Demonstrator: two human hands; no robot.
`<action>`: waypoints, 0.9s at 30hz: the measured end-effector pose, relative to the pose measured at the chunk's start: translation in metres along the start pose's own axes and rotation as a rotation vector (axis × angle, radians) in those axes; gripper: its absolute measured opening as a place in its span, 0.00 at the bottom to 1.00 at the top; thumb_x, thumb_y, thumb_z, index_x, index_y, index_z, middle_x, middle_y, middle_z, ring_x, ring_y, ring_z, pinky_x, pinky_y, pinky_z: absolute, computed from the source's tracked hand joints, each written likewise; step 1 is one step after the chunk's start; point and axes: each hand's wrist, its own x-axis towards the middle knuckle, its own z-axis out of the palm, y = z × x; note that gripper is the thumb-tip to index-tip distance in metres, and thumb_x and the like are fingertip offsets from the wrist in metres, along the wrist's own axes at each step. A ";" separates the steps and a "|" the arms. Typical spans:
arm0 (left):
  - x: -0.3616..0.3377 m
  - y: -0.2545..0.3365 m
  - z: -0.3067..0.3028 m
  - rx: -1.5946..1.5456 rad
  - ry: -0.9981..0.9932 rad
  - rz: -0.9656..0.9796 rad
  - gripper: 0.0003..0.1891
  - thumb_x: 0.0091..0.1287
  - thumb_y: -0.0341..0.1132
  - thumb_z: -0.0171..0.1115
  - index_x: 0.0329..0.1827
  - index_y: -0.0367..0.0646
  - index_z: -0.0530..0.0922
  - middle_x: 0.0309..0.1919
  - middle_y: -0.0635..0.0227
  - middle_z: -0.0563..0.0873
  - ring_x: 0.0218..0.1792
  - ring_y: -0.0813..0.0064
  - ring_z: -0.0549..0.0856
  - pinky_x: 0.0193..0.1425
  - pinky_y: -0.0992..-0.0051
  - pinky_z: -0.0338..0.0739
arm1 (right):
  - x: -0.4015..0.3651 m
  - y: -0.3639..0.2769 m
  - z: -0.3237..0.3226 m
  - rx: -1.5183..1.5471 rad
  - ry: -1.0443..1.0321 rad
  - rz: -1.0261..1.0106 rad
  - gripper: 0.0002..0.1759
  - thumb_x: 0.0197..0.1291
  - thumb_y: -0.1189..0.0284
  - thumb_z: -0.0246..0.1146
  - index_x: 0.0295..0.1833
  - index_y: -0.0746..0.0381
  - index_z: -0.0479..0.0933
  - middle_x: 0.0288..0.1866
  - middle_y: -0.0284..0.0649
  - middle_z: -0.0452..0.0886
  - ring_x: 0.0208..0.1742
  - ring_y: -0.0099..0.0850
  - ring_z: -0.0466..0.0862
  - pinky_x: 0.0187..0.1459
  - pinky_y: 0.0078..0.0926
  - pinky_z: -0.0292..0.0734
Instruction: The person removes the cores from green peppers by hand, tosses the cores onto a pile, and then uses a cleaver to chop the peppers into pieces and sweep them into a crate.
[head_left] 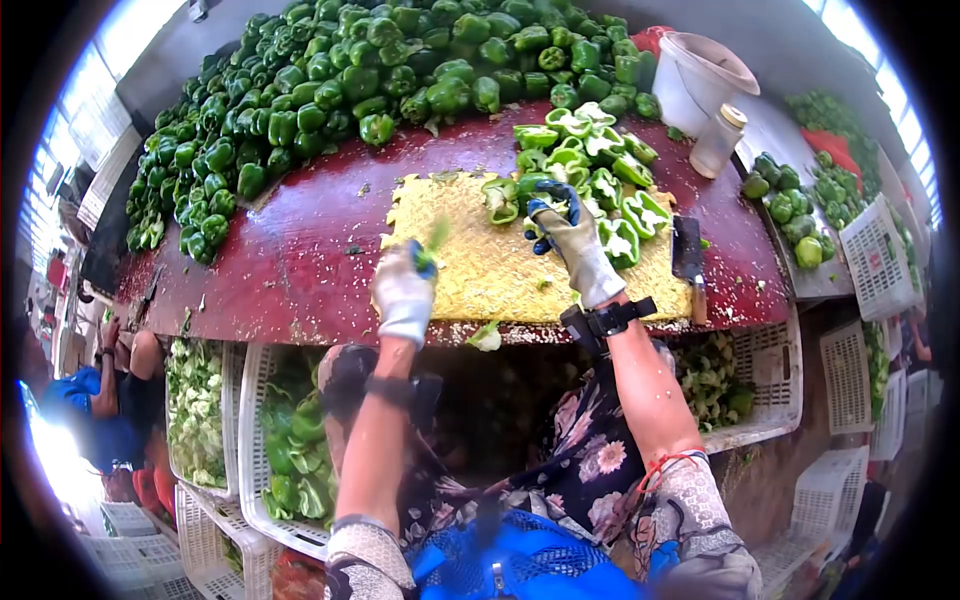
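Observation:
My left hand [404, 292], in a pale glove with blue fingertips, hovers over the left side of a yellow mat [470, 270]. It is smeared by motion, its fingers curled around a blurred green pepper piece [437, 236]. My right hand [570, 235], gloved alike, reaches to the cut green peppers [603, 190] heaped at the mat's far right. Its fingers are bent but apart, with the thumb away from the others; I see nothing clearly gripped. A pepper half [500, 200] lies just left of these fingers. A dark-bladed cleaver [688, 250] rests along the mat's right edge.
Whole green peppers [400, 60] pile up across the back of the red table [300, 270]. A white bucket [700, 75] and a lidded jar [717, 142] stand at back right. Below the front edge are white crates [262, 480] with pepper pieces. Another person [95, 400] sits at far left.

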 end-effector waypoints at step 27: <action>-0.138 -0.318 -0.121 -1.392 0.412 -0.810 0.16 0.67 0.47 0.67 0.55 0.56 0.79 0.51 0.74 0.82 0.54 0.70 0.78 0.49 0.63 0.77 | -0.023 -0.015 -0.034 -0.052 0.120 -0.088 0.18 0.68 0.70 0.64 0.63 0.54 0.76 0.44 0.29 0.83 0.33 0.19 0.81 0.29 0.18 0.80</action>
